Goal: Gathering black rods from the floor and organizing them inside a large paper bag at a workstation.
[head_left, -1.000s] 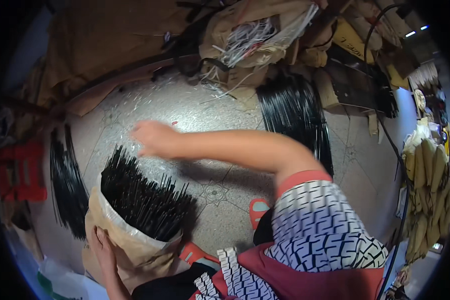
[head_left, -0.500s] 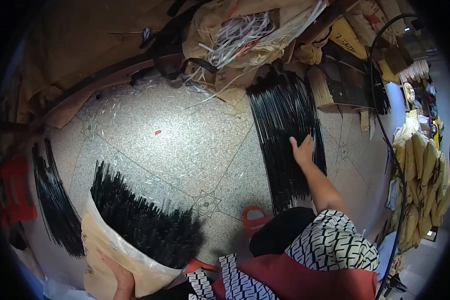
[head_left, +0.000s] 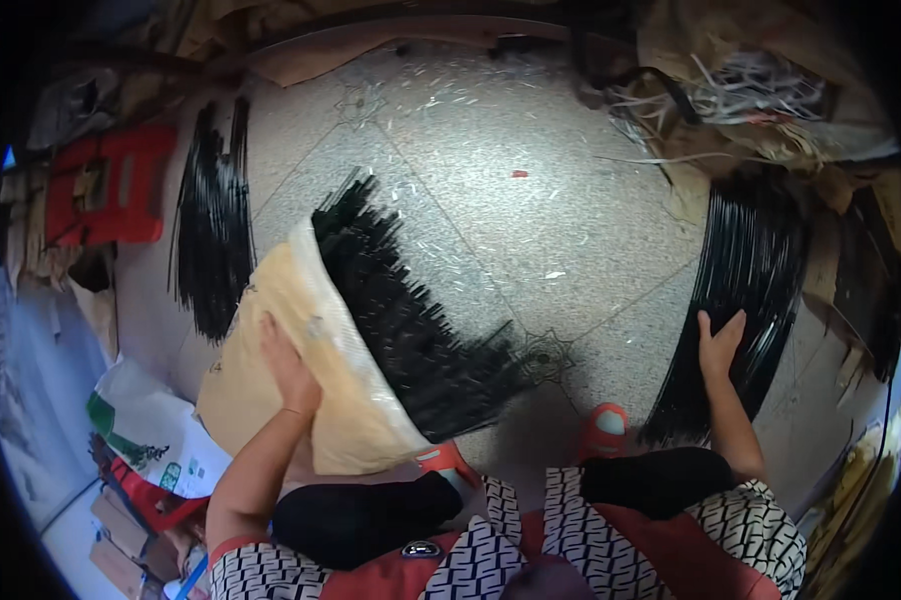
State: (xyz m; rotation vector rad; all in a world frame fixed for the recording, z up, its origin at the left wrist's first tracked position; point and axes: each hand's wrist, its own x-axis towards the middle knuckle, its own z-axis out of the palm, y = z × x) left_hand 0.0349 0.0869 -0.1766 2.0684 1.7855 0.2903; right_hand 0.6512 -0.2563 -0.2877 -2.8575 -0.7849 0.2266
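Note:
My left hand (head_left: pixel 291 372) lies flat against the side of a tan paper sack (head_left: pixel 343 415) with a whitish rim, its fingers stretched out. From the sack's mouth stick many thin black rods (head_left: pixel 396 315), their ends uneven and pointing toward the middle of the floor. On the right, my right hand (head_left: pixel 721 345) rests on a long pile of similar black rods (head_left: pixel 756 240), thumb and fingers apart and nothing gripped. That pile lies lengthwise on the floor. Another bundle of black rods (head_left: pixel 211 215) lies beyond the sack on the left.
A red plastic stool (head_left: pixel 111 185) is at the far left. White and green sacking (head_left: pixel 156 425) lies behind the tan sack. At the back right, a bag holds pale strips (head_left: pixel 761 85). Small scraps and a red bit (head_left: pixel 520 174) litter the speckled floor (head_left: pixel 561 220).
The view has swung left, so everything appears farther right. My left hand and forearm now show more fully against the sack. My right hand is still on the rod pile.

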